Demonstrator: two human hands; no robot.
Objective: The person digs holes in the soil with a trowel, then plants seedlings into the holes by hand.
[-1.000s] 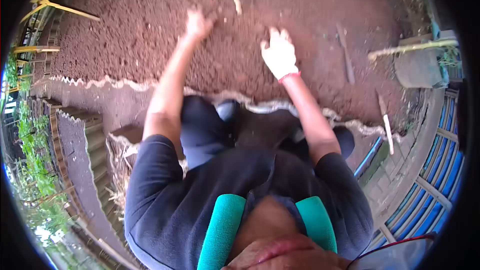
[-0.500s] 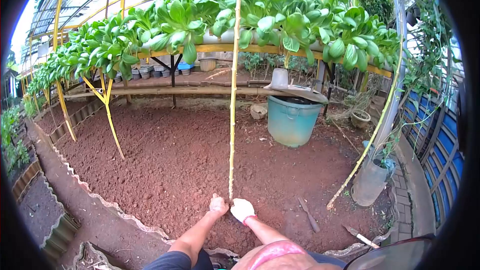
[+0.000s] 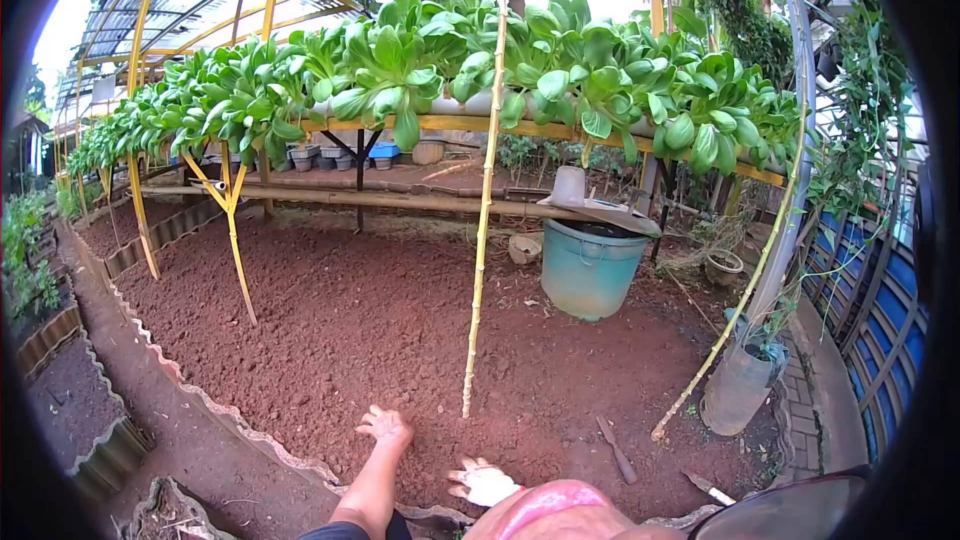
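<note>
A long pale yellow-green stem (image 3: 484,205) with knobbly joints stands upright in the reddish-brown soil (image 3: 330,340), leaning slightly right at the top. To the left of its base, my left hand (image 3: 386,427) hovers at the soil with bare fingers spread. My right hand (image 3: 484,483), in a white glove, is lower and closer to my body; its fingers are apart and hold nothing. Neither hand touches the stem. A narrow trowel-like tool (image 3: 617,452) lies on the soil to the right, and another tool with a pale handle (image 3: 710,489) rests near the bed's edge.
A turquoise tub (image 3: 590,270) with a board on top stands behind. Leafy greens (image 3: 390,80) grow from a raised white pipe. At right, a second stem (image 3: 725,335) leans beside a grey planting bag (image 3: 738,392). Corrugated edging (image 3: 215,405) borders the bed.
Both hands have let go of the stem's base and drawn apart, the left outward and the right back toward my body. The stem stands by itself. The view has shifted slightly.
</note>
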